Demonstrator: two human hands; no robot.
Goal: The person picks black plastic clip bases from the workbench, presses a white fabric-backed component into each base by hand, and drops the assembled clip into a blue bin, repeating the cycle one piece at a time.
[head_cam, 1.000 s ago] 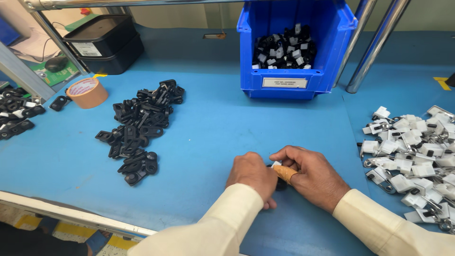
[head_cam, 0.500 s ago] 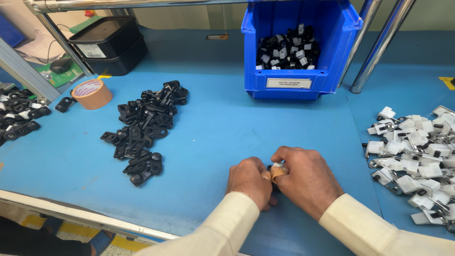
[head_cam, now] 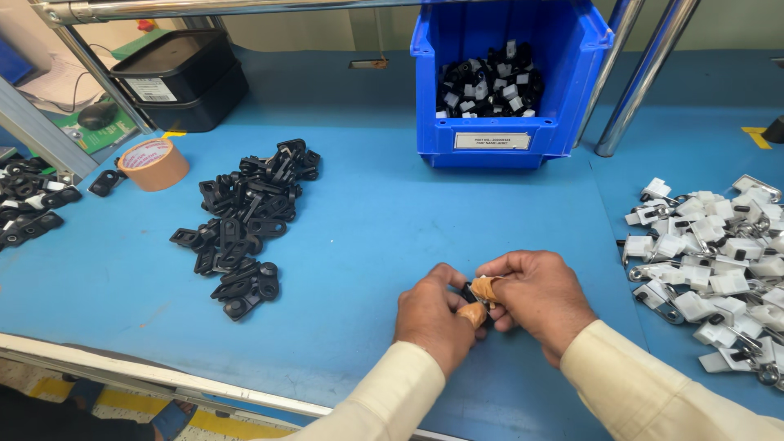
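A blue tabletop carries the work. Left of the fingers, well apart, a heap of black clips lies spread on it; beyond that heap sits a tape roll, with more black parts at the far left edge. Right of the fingers, near, lies a pile of white clips. Straight beyond the fingers stands a blue bin with black-and-white pieces inside. Black trays sit stacked at the far left corner.
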